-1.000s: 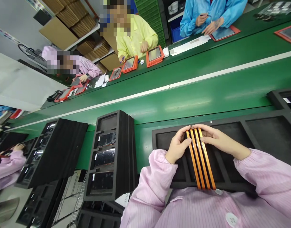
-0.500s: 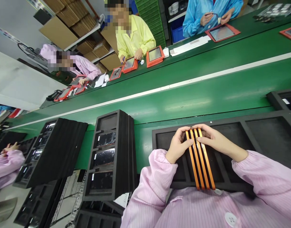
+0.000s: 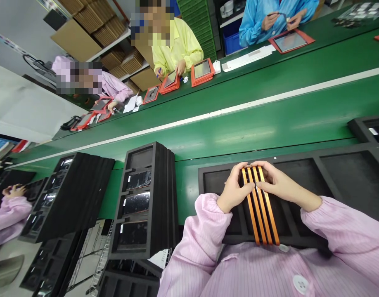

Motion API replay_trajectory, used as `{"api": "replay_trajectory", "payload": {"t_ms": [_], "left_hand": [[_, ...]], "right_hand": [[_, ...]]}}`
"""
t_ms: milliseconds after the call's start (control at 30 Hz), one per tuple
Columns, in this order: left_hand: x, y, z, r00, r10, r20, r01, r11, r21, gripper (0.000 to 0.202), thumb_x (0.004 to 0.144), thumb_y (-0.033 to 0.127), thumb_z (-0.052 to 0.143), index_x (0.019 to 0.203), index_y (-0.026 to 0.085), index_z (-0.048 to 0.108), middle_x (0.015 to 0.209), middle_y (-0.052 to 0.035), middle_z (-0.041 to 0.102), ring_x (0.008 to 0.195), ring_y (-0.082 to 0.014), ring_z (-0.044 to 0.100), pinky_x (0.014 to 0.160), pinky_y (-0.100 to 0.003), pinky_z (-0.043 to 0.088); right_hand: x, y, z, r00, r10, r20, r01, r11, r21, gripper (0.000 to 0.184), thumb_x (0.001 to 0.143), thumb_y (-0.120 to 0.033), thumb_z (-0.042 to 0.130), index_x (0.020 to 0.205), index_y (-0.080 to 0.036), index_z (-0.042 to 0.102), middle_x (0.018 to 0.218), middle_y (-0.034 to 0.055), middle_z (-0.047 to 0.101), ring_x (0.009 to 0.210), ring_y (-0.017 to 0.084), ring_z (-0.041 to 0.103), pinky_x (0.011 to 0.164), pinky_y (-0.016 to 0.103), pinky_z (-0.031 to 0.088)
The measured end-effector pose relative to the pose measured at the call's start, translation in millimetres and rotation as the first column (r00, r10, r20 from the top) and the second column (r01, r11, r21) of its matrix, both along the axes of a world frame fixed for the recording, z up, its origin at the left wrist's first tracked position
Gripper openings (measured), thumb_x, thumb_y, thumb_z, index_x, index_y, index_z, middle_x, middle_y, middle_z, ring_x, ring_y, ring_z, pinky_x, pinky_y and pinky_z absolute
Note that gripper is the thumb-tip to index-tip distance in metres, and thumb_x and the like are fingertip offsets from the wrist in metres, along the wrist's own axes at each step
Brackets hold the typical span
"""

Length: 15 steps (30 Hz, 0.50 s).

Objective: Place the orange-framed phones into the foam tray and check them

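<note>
A stack of orange-edged flat devices point(image 3: 260, 210) stands on edge between my two hands, above a black foam tray point(image 3: 301, 169) with empty pockets. My left hand point(image 3: 234, 189) presses the stack's left side, fingers curled over its far end. My right hand point(image 3: 278, 181) grips the right side, fingers over the top edges. Both sleeves are pink.
Stacks of black foam trays point(image 3: 146, 198) holding dark screens stand to my left, more point(image 3: 68, 194) further left. A green conveyor belt point(image 3: 254, 119) runs across. Beyond it, people in yellow, pink and blue coats work on red-framed tablets point(image 3: 202, 71). Another person's sleeve is at far left.
My left fingers have shifted slightly on the stack's far end; the stack stays in place. Workers across the belt have moved their hands a little.
</note>
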State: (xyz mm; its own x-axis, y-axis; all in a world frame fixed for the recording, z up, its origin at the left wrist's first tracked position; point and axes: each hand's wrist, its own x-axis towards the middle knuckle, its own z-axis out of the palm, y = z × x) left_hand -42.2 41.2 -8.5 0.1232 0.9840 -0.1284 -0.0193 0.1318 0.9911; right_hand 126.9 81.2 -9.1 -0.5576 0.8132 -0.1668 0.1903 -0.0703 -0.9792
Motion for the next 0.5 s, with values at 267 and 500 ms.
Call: {"api": "replay_trajectory", "payload": {"t_ms": [267, 500], "left_hand": [[-20, 3, -9.5, 0.960, -0.278, 0.027, 0.277, 0.960, 0.034, 0.094, 0.064, 0.052, 0.071, 0.141, 0.023, 0.027, 0.147, -0.0110, 0.028, 0.136, -0.0314, 0.028, 0.113, -0.045, 0.022], [-15, 0, -9.9, 0.980, -0.165, -0.112, 0.163, 0.986, -0.020, 0.092, 0.065, 0.058, 0.068, 0.139, 0.020, 0.029, 0.145, -0.0141, 0.034, 0.136, -0.0318, 0.030, 0.114, -0.045, 0.022]], "right_hand": [[14, 5, 3.8, 0.976, 0.216, -0.033, -0.218, 0.973, -0.075, 0.072, 0.075, -0.039, 0.061, 0.136, -0.023, 0.027, 0.114, 0.0094, 0.053, 0.099, 0.024, 0.056, 0.092, 0.045, 0.045], [-1, 1, 1.2, 0.990, 0.141, -0.014, -0.140, 0.990, 0.018, 0.082, 0.071, -0.039, 0.069, 0.137, -0.018, 0.024, 0.135, 0.0165, 0.038, 0.123, 0.028, 0.042, 0.102, 0.045, 0.036]]}}
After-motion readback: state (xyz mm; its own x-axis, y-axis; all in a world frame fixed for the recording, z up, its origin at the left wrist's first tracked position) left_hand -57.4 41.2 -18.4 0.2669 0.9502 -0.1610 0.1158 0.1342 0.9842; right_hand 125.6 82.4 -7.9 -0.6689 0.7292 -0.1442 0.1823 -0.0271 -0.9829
